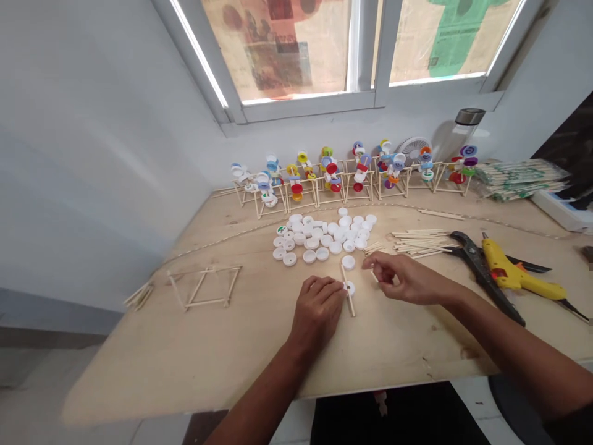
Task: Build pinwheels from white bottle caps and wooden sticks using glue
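Your left hand [319,306] lies palm down on the pale wooden bench [259,352], its fingertips meeting a slim pale wooden stick [351,303] where it crosses a round white plastic cap [352,289]. That placement probably steadies both, since a narrow stick on a small cap could easily roll or slip. Whether those fingers pinch or merely press, I cannot tell, as the back of your hand covers the contact.

Your right hand [404,277], just beside, has thumb and forefinger closed on a short pale wooden piece [374,277]; a fingertip pinch suits something so small and leaves most of it exposed. A second, cup-shaped white plastic cap [348,262] sits near the stick's far end.

The heap of white plastic caps [319,235] lies just ahead of you, seemingly for easy reach by either hand. On your right, the loose pale sticks [424,242], black-handled tool [486,275] and yellow glue gun [519,272] appear grouped conveniently near your right arm.
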### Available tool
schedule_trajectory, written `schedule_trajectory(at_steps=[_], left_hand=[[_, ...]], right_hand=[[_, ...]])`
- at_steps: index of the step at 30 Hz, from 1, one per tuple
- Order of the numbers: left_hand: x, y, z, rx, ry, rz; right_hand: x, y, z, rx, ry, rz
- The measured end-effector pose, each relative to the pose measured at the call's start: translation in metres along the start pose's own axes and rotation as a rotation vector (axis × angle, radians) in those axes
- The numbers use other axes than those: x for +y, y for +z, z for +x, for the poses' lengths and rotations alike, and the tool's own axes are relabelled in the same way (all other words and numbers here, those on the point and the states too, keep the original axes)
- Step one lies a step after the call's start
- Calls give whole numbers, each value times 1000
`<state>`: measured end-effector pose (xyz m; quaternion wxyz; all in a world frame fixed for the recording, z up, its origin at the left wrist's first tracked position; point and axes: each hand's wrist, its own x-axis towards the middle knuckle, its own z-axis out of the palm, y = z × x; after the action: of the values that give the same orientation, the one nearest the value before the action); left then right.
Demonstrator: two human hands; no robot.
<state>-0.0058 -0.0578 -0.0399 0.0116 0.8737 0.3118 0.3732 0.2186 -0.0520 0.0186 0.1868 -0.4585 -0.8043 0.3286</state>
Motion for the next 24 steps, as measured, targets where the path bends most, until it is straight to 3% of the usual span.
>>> schedule_trajectory(at_steps=[5, 12, 16, 21, 24], left_hand=[[1, -2, 1, 5, 2, 4], [1, -2, 2, -7, -4, -2], [0, -2, 2, -25, -21, -7], [0, -3, 3, -28, -33, -12], [0, -4, 4, -28, -44, -26]], right_hand=[[7, 19, 9, 98, 100, 529], [22, 38, 19, 225, 180, 613], [25, 36, 11, 141, 194, 459], [21, 26, 3, 129, 109, -46], [18, 21, 1, 77, 79, -200]])
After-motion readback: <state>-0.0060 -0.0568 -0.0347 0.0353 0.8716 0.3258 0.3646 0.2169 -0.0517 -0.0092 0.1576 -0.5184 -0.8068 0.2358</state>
